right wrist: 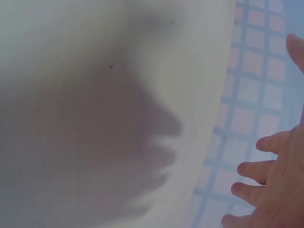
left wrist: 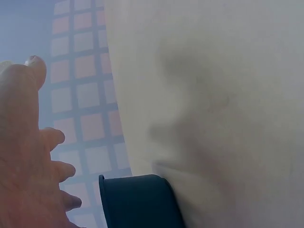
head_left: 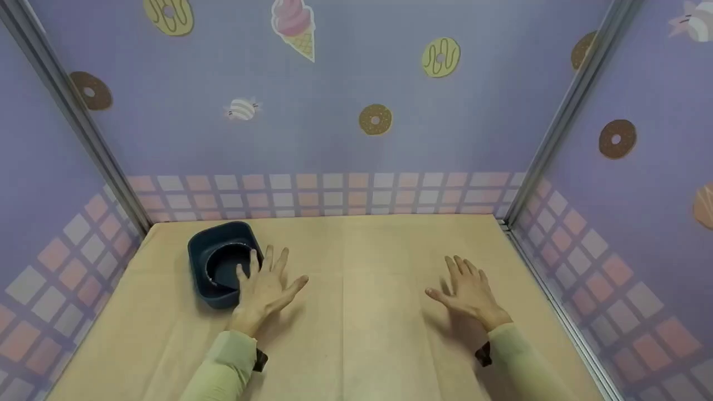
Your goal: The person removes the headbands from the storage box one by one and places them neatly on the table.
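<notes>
While my empty left hand [head_left: 264, 292] spread by the squarish dark-blue plastic tub [head_left: 218, 238], my empty right hand [head_left: 471, 292] hovered well right of it, seemingly for clearance.

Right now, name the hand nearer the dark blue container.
The left hand: in the head view it overlaps the edge of the dark blue container, whereas the right hand is well away, toward the other side of the table.
</notes>
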Tool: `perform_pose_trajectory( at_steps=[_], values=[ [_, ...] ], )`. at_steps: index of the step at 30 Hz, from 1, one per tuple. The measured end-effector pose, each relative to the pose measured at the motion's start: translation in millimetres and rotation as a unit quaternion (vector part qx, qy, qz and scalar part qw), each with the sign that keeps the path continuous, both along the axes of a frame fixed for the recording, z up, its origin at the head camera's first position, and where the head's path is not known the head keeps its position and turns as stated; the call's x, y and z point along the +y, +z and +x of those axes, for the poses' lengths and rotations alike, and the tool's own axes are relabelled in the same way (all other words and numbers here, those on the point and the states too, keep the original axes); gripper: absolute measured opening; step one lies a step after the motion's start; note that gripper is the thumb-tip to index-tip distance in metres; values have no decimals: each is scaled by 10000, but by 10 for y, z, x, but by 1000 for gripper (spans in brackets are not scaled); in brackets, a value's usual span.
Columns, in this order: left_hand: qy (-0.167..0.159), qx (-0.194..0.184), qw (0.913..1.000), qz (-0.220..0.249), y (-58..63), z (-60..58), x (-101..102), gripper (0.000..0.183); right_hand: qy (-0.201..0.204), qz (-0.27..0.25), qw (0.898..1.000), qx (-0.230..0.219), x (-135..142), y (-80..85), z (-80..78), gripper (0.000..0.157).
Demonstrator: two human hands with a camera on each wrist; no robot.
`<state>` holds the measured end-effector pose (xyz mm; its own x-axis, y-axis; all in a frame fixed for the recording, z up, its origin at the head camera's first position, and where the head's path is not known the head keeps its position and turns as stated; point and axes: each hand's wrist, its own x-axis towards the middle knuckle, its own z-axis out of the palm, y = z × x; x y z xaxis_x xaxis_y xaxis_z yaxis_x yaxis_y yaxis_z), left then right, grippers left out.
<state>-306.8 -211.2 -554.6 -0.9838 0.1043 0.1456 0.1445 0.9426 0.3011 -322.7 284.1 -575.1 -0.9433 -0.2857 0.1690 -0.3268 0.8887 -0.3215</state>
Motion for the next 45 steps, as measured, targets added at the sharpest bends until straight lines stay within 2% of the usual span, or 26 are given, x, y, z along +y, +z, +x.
perform_pose_trajectory(
  at_steps=[4, 8, 12, 16, 23, 28, 34, 40, 45],
  values=[
    [-3, -55, 10000, 67, 35, 9, -9, 96, 66, -175, 9997, -144, -27, 43, -7, 108],
    [14, -38, 9997, 226, 83, 13, -31, 95, 235, -842, 9949, -505, -99, 109, -8, 104],
    [36, 131, 9993, 337, 110, 13, -62, 89, 428, -1457, 9838, -950, -199, 151, -14, 101],
    [54, 170, 9993, 327, 125, 37, -112, 84, 572, -1712, 9750, -1299, -310, 177, -23, 100],
    [323, 172, 9975, 600, 161, 122, -246, 79, 1179, -2217, 9562, -1507, -558, 210, -93, 90],
    [481, 227, 9953, 804, 201, 164, -343, 76, 1387, -2420, 9456, -1674, -744, 221, -150, 84],
    [685, 309, 9924, 969, 253, 186, -470, 69, 1412, -2568, 9404, -1727, -1020, 244, -225, 77],
    [846, 182, 9897, 1137, 317, 239, -609, 68, 1606, -2764, 9271, -1959, -1375, 222, -289, 69],
    [896, 244, 9889, 1158, 329, 265, -708, 68, 1727, -2656, 9261, -2048, -1668, 208, -301, 66]
  ],
)
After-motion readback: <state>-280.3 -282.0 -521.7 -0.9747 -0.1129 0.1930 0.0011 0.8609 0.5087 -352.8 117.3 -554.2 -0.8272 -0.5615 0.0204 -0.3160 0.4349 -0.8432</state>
